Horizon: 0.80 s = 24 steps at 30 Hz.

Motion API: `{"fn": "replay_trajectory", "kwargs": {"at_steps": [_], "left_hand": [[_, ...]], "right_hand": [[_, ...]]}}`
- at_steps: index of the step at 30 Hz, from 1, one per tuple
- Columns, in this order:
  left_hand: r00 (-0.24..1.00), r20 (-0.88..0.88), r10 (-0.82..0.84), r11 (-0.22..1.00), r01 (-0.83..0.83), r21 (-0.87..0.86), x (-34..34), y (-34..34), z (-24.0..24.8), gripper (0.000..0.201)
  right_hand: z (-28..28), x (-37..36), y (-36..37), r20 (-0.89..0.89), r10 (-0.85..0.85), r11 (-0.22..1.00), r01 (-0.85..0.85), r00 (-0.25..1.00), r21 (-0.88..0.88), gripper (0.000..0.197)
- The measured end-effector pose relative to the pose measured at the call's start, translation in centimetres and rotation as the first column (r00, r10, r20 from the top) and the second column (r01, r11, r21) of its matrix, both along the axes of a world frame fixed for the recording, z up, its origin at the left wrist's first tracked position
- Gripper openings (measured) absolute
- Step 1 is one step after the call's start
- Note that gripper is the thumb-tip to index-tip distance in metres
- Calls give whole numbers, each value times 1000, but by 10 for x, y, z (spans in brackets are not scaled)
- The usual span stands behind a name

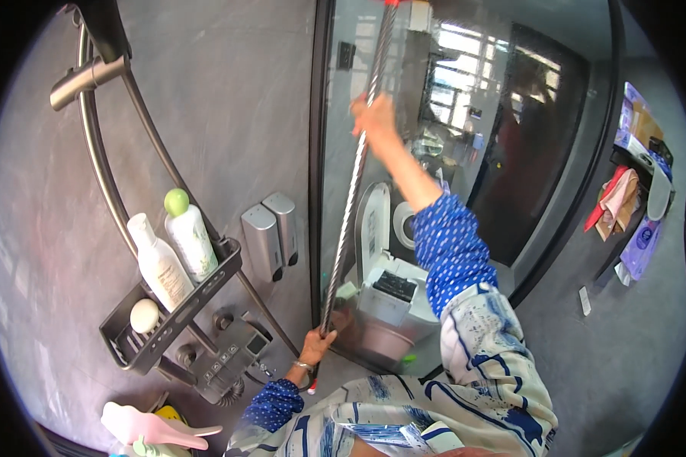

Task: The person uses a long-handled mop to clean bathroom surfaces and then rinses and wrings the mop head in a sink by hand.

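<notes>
I am looking down into a grey shower stall, with its tall glass panel (465, 152) filling the middle of the view and reflecting windows and a toilet (389, 282) behind it. Against that glass I hold a long pole (351, 198) nearly upright, leaning slightly to the right at the top, its shaft wound in a spiral stripe and its red top end running out of frame.

My right hand (373, 114) is raised high and wrapped around the upper shaft. My left hand (316, 346) is low and closed around the bottom end, so the two are well apart, both clamped on the pole. The working head of the pole is out of view above.

I judge that I am in the middle of working the upper part of the glass or the area above it. The next move would call for steady pressure from the high hand, with the low hand steering.

To the left sits a dark shower shelf (122, 343) with two white bottles (160, 263), one green-capped, and a bar of soap (144, 314). Two silver wall dispensers (270, 232) hang just beside the glass frame.
</notes>
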<state>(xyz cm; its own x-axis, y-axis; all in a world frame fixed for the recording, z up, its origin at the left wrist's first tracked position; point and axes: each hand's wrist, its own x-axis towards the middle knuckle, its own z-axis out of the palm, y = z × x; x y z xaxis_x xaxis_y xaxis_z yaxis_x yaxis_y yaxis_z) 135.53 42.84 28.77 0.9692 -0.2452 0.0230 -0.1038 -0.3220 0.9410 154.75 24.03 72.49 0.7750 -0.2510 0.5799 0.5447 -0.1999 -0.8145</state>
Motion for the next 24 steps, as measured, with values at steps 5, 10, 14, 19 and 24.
{"fn": "replay_trajectory", "kwargs": {"at_steps": [5, 10, 14, 19, 24], "left_hand": [[905, -421, -54, 958, 166, 234, -77, 50, -116, 41], [891, -454, 8, 948, 137, 286, -137, 113, -191, 48], [709, -705, -21, 920, 290, 264, -133, 63, -143, 54], [806, -592, 10, 958, 163, 237, -102, 47, -135, 46], [877, -442, 188, 962, -73, 264, -71, 22, -132, 43]], "right_hand": [[-151, -44, 56, -274, 46, 999, -38, 961, 33, 21], [-208, -82, 98, -364, 139, 987, -99, 921, 127, 23], [-239, -81, 59, -341, 189, 972, -127, 921, 196, 20], [-180, -78, 46, -208, 457, 859, -368, 865, 356, 19], [-155, -65, 28, -135, 761, 634, -686, 634, 357, 17]]}}
